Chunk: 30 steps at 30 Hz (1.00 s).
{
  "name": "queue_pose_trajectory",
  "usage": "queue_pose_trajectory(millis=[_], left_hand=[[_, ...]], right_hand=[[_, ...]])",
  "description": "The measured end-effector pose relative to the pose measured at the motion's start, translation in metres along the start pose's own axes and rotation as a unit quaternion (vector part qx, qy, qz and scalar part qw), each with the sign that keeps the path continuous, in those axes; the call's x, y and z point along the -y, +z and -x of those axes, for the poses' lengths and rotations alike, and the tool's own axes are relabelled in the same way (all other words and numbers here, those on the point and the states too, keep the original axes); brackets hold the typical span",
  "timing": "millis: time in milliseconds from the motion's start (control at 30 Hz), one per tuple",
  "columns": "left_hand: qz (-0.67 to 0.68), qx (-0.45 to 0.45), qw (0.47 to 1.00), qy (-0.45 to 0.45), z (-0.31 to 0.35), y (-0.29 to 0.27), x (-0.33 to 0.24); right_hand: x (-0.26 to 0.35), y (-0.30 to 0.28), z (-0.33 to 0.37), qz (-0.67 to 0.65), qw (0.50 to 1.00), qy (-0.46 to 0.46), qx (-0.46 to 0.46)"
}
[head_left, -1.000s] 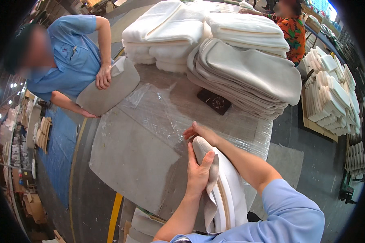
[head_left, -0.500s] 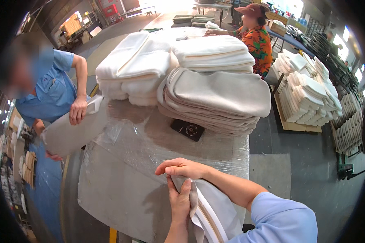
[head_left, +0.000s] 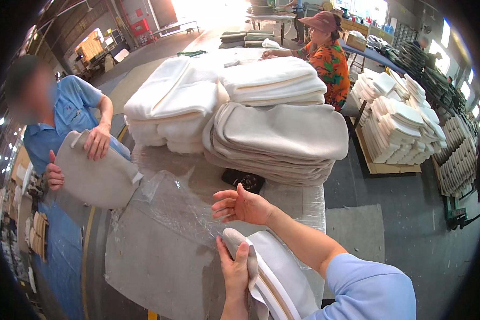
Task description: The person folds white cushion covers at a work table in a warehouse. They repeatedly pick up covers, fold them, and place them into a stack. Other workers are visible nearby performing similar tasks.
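Left hand (head_left: 234, 269): fingers extended upward and laid flat against the near end of the grey padded cover (head_left: 274, 274); it grips the cover's edge against the palm.
Right hand (head_left: 242, 205): open, fingers spread and slightly curled, palm turned left; it holds nothing and hovers just above the cover and over the clear plastic sheet (head_left: 170, 205).
Grey padded cover: stands on edge at the near side of the desk (head_left: 149, 261), upright and tilted slightly, with a pale foam layer visible along its right edge.
Clear plastic sheet: crinkled, spread over the desk top between the hands and the stacks.
Grey stack (head_left: 280, 141): a pile of similar grey covers on the desk, beyond the right hand.
White stacks (head_left: 170, 104): cream foam pads piled behind and left of the grey stack.
Black device (head_left: 244, 180): small, flat, lying on the desk just in front of the grey stack.
Co-worker, left: a person in a blue shirt (head_left: 72, 114) holds another grey cover (head_left: 93, 176) with both hands at the desk's left edge.
Co-worker, far: a person in an orange patterned shirt (head_left: 328, 61) stands behind the stacks.
Floor pallets (head_left: 400, 125): further pad stacks to the right, well apart from the desk.
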<state>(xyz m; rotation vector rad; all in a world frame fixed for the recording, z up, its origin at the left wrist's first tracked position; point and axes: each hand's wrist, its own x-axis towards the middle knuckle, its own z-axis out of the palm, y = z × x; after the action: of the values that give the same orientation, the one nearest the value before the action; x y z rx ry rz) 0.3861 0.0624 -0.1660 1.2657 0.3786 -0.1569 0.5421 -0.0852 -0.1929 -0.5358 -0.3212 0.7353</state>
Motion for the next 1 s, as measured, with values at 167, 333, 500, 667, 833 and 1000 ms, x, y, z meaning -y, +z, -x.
queue_pose_trajectory(millis=[167,333,500,667,833,1000], left_hand=[[0.018,0.026,0.999,-0.011,0.003,0.011,-0.008],[0.027,0.009,1.0,-0.005,0.005,0.011,-0.019],[0.021,0.02,1.0,0.007,0.001,0.015,-0.014],[0.014,0.049,0.998,0.027,0.003,0.03,-0.021],[-0.026,0.015,0.999,0.035,0.001,0.024,-0.017],[0.001,0.027,0.998,0.062,-0.005,0.021,-0.007]], right_hand=[[-0.072,-0.062,0.025,0.069,0.985,0.028,-0.155],[-0.081,-0.005,0.014,0.096,0.976,0.027,-0.192],[-0.044,0.023,0.007,0.181,0.978,-0.02,-0.099],[-0.019,0.035,0.012,0.264,0.963,-0.022,-0.053],[-0.018,0.05,0.022,0.244,0.967,0.01,-0.074],[-0.02,0.048,0.027,0.253,0.964,0.021,-0.083]])
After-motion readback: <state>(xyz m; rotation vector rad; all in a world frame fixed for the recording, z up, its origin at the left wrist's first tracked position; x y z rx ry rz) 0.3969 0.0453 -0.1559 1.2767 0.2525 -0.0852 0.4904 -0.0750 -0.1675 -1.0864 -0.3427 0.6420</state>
